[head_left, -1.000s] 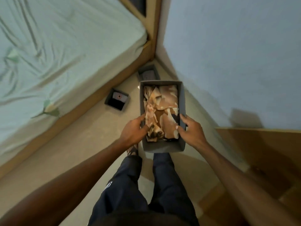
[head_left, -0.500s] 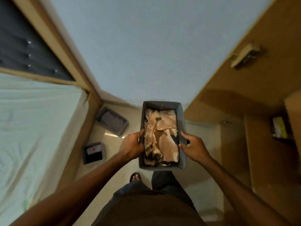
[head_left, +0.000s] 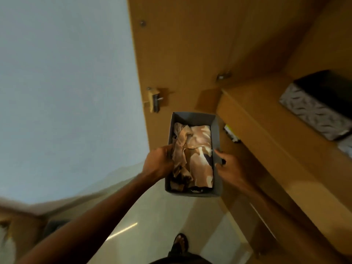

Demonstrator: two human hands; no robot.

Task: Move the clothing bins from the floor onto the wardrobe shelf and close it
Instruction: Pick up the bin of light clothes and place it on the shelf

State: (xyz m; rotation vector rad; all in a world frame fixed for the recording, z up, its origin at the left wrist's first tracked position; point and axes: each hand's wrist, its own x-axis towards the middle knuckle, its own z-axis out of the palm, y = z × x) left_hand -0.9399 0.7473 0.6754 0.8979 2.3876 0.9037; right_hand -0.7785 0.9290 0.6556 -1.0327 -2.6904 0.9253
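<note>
I hold a grey clothing bin [head_left: 192, 193] in the air in front of me, filled with crumpled tan and brown cloth [head_left: 192, 157]. My left hand [head_left: 158, 164] grips its left wall and my right hand [head_left: 228, 166] grips its right wall. The open wooden wardrobe is to the right, its shelf [head_left: 276, 134] just beyond the bin's right side. A grey patterned bin [head_left: 312, 113] stands on that shelf at the far right. The wardrobe door [head_left: 181, 54], with a latch [head_left: 155, 100], stands open behind the held bin.
A pale blue wall fills the left. Below is a light tiled floor [head_left: 162, 225], with my sandalled foot [head_left: 180, 242]. A dark bin [head_left: 55, 225] sits on the floor at the lower left, blurred. A small yellow-marked item [head_left: 231, 133] lies under the shelf.
I have turned right from the bed and floor bins toward the wardrobe, carrying the bin in both hands. The bed has left the view and the shelf has come in.
</note>
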